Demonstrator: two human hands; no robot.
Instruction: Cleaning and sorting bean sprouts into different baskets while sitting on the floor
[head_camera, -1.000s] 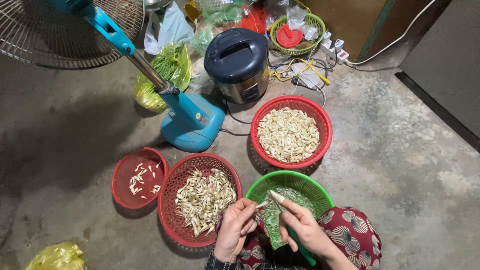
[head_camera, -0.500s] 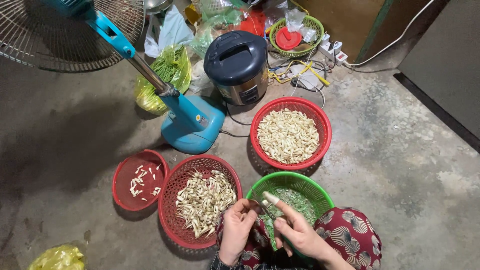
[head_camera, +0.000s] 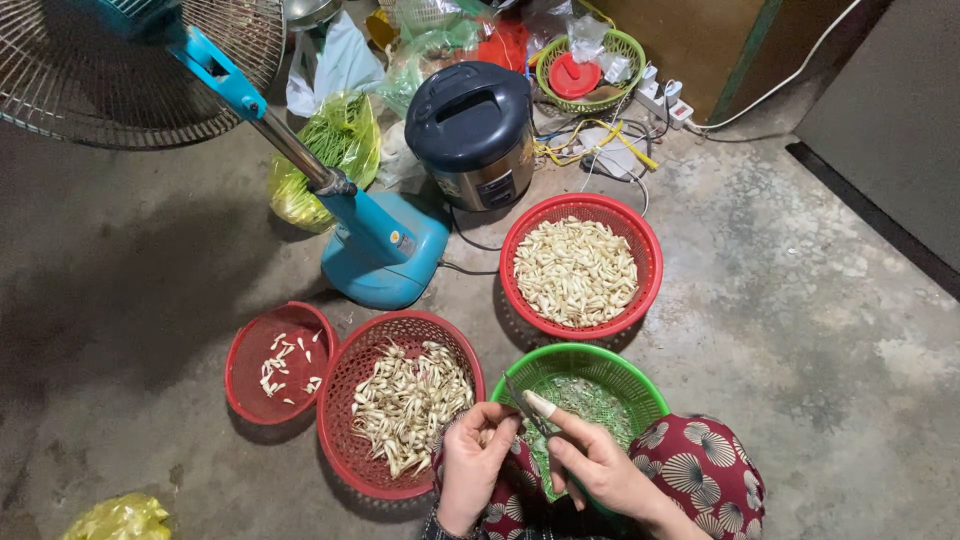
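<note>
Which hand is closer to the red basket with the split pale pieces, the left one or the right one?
Left. The left hand lies at the rim of the red basket, while the right hand is farther away, over the green basket.

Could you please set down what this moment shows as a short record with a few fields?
Setting: concrete floor, seen from above
Left hand: left hand pinches a small piece over the green basket
Right hand: right hand holds a thin blade, fingertip wrapped
Baskets: red basket of pale pieces; large red basket of trimmings; small red basket, few bits
Nearby: blue fan, rice cooker
</note>
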